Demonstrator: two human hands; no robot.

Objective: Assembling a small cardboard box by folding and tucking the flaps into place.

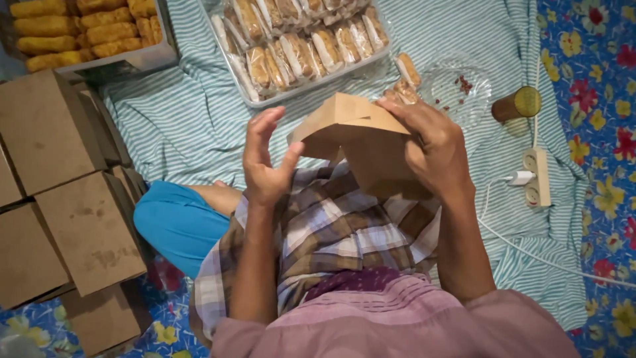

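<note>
Above the lap, over the striped cloth (165, 126), right hand (434, 149) clamps the brown cardboard box (361, 142) by its upper panel while left hand (265, 162) hovers released beside it; box judged light, thin, easily creased, best held along folded edges.

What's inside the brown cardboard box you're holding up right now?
Its inside cannot be seen: the brown cardboard box shows only outer panels and a folded flap. The right hand grips it; the left hand is open beside it.

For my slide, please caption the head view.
Right hand holds a brown cardboard box, left hand open beside it.
</note>
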